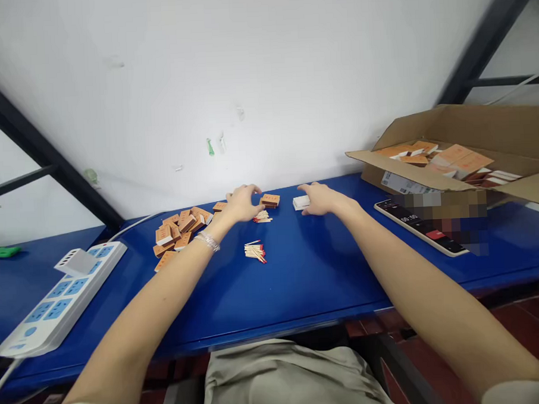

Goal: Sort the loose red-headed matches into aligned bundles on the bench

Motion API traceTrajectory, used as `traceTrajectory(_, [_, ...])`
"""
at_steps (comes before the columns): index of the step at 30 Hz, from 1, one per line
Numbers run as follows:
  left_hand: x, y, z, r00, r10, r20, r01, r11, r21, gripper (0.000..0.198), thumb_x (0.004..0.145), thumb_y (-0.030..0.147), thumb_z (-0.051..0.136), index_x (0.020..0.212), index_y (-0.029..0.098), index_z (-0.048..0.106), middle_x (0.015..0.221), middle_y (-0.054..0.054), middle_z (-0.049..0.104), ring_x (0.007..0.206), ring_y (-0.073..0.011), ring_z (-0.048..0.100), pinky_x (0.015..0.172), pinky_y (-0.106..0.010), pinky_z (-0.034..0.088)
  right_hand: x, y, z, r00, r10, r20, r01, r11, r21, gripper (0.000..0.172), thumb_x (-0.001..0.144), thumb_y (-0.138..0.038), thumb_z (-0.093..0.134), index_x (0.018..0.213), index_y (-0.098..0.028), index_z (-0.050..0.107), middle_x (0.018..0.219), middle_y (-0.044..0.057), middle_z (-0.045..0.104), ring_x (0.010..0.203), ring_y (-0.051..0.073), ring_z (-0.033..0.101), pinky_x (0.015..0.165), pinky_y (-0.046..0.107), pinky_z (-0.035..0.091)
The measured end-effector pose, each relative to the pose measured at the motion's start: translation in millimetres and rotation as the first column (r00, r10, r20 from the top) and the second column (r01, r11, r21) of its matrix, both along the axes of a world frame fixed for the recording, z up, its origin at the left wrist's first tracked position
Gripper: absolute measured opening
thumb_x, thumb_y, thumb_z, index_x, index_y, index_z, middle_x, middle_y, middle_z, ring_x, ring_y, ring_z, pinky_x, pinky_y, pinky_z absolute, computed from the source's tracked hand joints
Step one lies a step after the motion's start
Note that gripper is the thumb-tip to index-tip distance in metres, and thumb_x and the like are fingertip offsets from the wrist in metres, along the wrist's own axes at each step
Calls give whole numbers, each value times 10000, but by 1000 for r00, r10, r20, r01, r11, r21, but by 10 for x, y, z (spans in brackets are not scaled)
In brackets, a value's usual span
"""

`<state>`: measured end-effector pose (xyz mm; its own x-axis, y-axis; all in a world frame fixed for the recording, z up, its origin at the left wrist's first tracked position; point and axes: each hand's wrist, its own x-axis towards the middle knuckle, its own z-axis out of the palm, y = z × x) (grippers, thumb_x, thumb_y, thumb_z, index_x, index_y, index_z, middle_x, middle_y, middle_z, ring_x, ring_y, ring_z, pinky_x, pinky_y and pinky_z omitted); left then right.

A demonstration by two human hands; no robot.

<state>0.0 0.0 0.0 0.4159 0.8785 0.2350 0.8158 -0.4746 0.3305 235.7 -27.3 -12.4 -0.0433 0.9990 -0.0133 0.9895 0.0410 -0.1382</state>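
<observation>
- Left hand open, fingers spread, just beside an orange matchbox and loose red-tipped matches
- Right hand open, fingertips at a white matchbox tray on the blue table

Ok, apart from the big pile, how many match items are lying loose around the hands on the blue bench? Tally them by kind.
Loose match heaps: 2
Orange matchbox: 1
White matchbox tray: 1
Total: 4
</observation>
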Motion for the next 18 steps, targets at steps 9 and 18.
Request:
traceTrajectory(9, [-831,-711,-204,918,-364,159,385,913,-132,552,762,487,750,1224,207,636,1140,-89,647,951,-205,612,814,-311,507,-691,-461,71,812,476,-337,-500,866,17,566,704,-510,771,1144,-178,644,1066,84,684,907,209,635,774,288,488])
traceTrajectory(18, [-776,-750,-431,907,-416,60,419,907,-38,344,859,431,651,1117,206,690,1055,-79,621,967,-219,586,875,-343,473,-880,-552,-90,785,501,-364,-555,830,-55,568,683,-424,788,1153,-171,595,1060,85,669,858,189,618,712,284,474])
